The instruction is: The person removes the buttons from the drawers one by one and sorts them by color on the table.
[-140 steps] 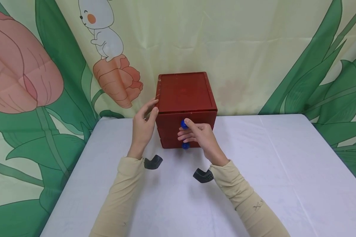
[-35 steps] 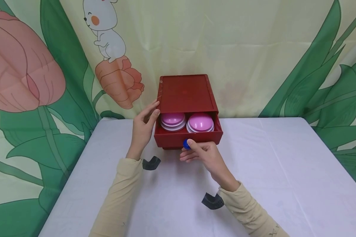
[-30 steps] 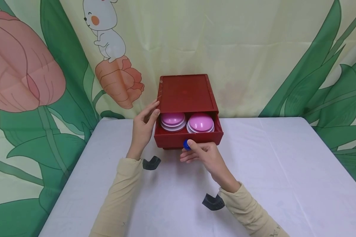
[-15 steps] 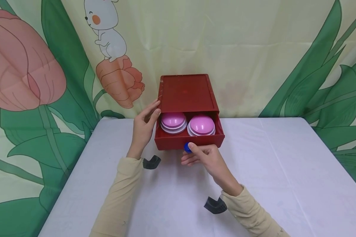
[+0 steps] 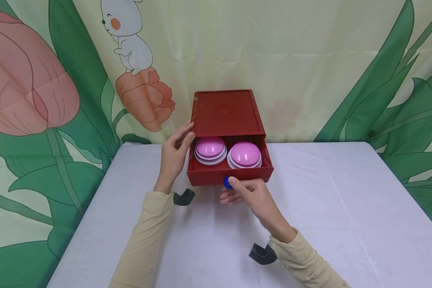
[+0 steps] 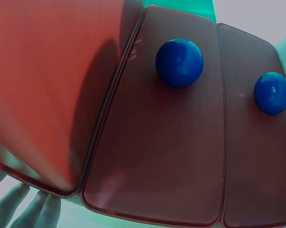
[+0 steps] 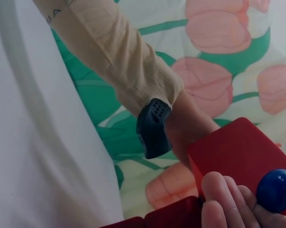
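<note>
Drawn further toward six o'clock, the drawer [image 5: 206,177], probably light, handles best by its knob [image 5: 227,183], pinched in right fingers [image 5: 233,196]; left fingers [image 5: 181,132] apart.

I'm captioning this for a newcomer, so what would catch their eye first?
Two glossy pink domes, side by side in the open drawer of the red box, stand out first. Next comes the blue knob on the drawer's front, held by the right hand. Behind, a big pink tulip fills the backdrop's upper left.
</note>
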`<act>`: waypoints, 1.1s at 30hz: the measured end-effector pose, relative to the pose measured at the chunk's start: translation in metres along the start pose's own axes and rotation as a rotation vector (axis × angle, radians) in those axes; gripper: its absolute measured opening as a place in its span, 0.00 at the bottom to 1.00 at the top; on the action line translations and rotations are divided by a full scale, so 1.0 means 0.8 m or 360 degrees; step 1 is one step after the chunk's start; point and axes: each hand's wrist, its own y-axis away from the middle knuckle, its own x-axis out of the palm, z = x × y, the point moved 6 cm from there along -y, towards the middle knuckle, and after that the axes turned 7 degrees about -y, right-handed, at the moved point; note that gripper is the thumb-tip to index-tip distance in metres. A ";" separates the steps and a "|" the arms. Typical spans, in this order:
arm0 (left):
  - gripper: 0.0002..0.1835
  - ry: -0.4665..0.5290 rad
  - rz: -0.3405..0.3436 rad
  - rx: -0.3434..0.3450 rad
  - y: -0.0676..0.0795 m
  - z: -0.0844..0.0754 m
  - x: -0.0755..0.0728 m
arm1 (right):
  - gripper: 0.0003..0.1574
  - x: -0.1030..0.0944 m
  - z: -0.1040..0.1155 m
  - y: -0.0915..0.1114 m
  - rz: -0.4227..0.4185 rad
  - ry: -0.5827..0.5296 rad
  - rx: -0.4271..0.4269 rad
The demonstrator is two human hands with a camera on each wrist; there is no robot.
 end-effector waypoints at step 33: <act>0.22 0.0004 -0.0028 0.0085 -0.012 0.043 0.004 | 0.23 0.004 -0.002 0.013 0.0024 -0.0008 0.0003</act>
